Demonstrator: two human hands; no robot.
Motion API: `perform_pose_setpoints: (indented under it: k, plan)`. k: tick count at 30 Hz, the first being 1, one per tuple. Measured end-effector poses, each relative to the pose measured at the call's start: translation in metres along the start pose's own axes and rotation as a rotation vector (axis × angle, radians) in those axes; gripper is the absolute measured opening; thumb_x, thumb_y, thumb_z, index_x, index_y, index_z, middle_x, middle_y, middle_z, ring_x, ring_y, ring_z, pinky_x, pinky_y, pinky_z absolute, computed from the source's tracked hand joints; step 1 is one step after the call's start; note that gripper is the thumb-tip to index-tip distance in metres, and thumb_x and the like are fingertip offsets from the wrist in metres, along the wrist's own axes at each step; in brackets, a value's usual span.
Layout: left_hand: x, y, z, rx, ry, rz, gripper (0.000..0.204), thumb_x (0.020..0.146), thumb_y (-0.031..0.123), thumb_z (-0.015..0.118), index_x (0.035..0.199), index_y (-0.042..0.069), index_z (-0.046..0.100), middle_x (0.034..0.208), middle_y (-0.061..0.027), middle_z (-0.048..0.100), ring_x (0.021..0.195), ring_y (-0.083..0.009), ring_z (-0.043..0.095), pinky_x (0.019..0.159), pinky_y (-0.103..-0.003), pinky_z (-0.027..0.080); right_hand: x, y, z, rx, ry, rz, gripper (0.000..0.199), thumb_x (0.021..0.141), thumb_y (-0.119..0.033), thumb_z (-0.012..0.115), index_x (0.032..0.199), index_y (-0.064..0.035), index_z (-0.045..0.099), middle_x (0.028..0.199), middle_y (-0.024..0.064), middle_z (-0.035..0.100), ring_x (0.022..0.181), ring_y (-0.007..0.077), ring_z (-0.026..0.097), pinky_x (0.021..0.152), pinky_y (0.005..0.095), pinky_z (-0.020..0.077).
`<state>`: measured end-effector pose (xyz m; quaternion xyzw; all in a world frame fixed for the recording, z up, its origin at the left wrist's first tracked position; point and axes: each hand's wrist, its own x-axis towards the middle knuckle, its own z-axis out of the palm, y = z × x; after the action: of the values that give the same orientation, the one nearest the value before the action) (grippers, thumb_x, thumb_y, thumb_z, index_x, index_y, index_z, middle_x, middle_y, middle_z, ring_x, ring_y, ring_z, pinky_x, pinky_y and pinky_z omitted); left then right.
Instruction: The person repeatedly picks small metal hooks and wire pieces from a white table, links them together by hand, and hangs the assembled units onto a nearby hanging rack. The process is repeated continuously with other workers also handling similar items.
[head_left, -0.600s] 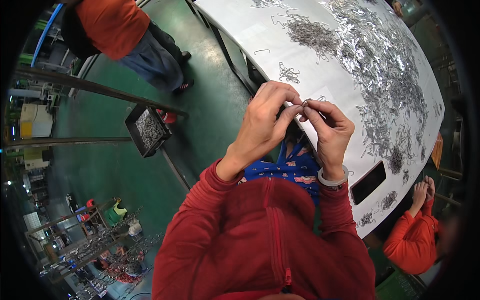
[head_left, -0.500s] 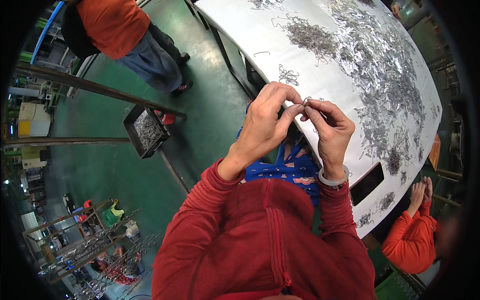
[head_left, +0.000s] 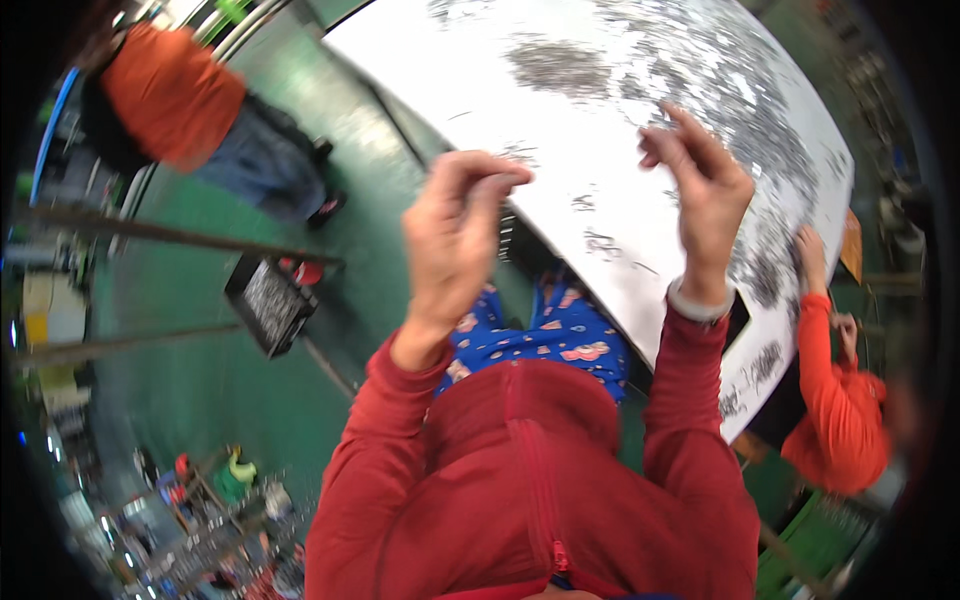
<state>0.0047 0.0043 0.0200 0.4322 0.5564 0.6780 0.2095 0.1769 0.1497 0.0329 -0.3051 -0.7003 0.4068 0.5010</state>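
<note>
My left hand (head_left: 450, 235) is raised over the table's near left edge, thumb and forefinger pinched together. Whatever lies between those fingertips is too small and blurred to make out. My right hand (head_left: 710, 195) hovers above the white table (head_left: 560, 140), its forefinger held apart from the thumb, and nothing shows in it. Below and between the hands lie a small cluster of bent wire hooks (head_left: 602, 245) and a few more hooks (head_left: 583, 200). Beyond my right hand spreads a large heap of small silvery metal pieces (head_left: 730, 80), smeared by motion.
A dark pile of wire hooks (head_left: 560, 65) sits farther back. A dark flat phone-like slab (head_left: 738, 318) is partly hidden by my right wrist. At right, a co-worker in orange (head_left: 840, 400) reaches onto the table. Another person (head_left: 180, 100) stands at left, near a black crate (head_left: 270, 305) of metal parts.
My hands, fingertips together before, have separated: the left moved left, the right went up and right toward the heap. The view shifted. The co-worker at right now has an arm reaching over the table.
</note>
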Motion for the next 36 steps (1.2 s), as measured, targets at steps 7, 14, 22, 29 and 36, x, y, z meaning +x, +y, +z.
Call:
perform_pose_setpoints:
  k: [7,14,22,29,36]
  plan:
    - [0.007,0.018,-0.007,-0.136,-0.056,0.078,0.01,0.095,-0.001,0.057,0.103,-0.005,0.054,0.098,-0.0125,0.066,0.093,-0.0166,0.063,0.087,-0.029,0.05,0.063,0.075,-0.111,-0.553,-0.331,0.468,0.028,0.083,-0.008,0.066,0.11,-0.0022,0.07,0.075,0.0106,0.07,0.069,0.0128,0.066,0.065,0.0266,0.0533]
    - [0.003,0.011,-0.015,-0.146,-0.058,0.043,0.011,0.093,-0.001,0.059,0.102,-0.004,0.054,0.097,-0.0135,0.066,0.093,-0.0174,0.063,0.087,-0.03,0.05,0.006,0.183,-0.102,-0.879,-0.591,0.047,0.024,0.075,0.002,0.061,0.095,-0.0014,0.072,0.084,0.0176,0.068,0.085,0.0327,0.064,0.079,0.038,0.0516]
    - [-0.008,-0.001,-0.019,-0.137,-0.079,0.051,0.009,0.091,-0.004,0.06,0.099,-0.002,0.057,0.096,-0.0124,0.066,0.09,-0.0165,0.063,0.084,-0.03,0.051,0.009,0.143,-0.079,-0.625,-0.363,0.063,0.014,0.079,0.001,0.064,0.091,-0.0007,0.071,0.086,0.0119,0.064,0.083,0.0248,0.064,0.071,0.0331,0.053]
    - [-0.022,-0.023,-0.014,0.044,-0.218,0.07,0.009,0.087,-0.007,0.061,0.094,-0.002,0.059,0.094,-0.0115,0.066,0.093,-0.0195,0.063,0.088,-0.034,0.05,-0.029,0.041,0.02,0.391,-0.333,0.308,0.012,0.086,0.002,0.066,0.097,0.0065,0.068,0.084,0.012,0.069,0.073,0.0176,0.068,0.068,0.0273,0.0564]
    - [-0.03,-0.031,-0.002,0.215,-0.234,0.082,0.01,0.084,-0.004,0.067,0.093,0.0,0.064,0.089,-0.0107,0.068,0.082,-0.0218,0.067,0.072,-0.031,0.053,-0.055,-0.008,0.043,0.294,-0.343,0.292,0.018,0.085,0.005,0.065,0.102,0.0034,0.07,0.091,0.0083,0.069,0.084,0.0134,0.067,0.073,0.0243,0.0545]
